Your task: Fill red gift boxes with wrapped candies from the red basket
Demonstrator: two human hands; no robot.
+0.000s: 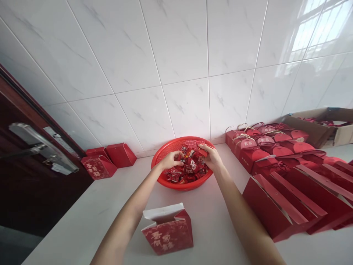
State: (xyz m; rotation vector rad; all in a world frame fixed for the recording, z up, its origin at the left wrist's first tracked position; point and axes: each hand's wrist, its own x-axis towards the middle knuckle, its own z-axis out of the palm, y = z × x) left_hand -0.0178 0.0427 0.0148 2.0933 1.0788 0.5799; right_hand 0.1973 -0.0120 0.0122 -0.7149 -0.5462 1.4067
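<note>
A red plastic basket (182, 188) with perforated sides stands against the wall, holding a pile of small red-wrapped candies (190, 168). My left hand (171, 161) reaches over its left side, fingers curved and a gap showing between thumb and forefinger, close to the candies. At the basket's right side, my right hand (211, 157) pinches a red-wrapped candy (202, 148) above the pile. Between my forearms stands a red gift box (169, 237) with pale printed characters, upright, its top unfolded; its inside is mostly hidden.
Several closed red gift boxes with cord handles (248, 149) stand in rows at right. Nearer are several red boxes with raised flaps (273, 209). A cardboard carton (320, 132) sits behind. More red boxes (99, 167) stand at left, beside a dark door (30, 191).
</note>
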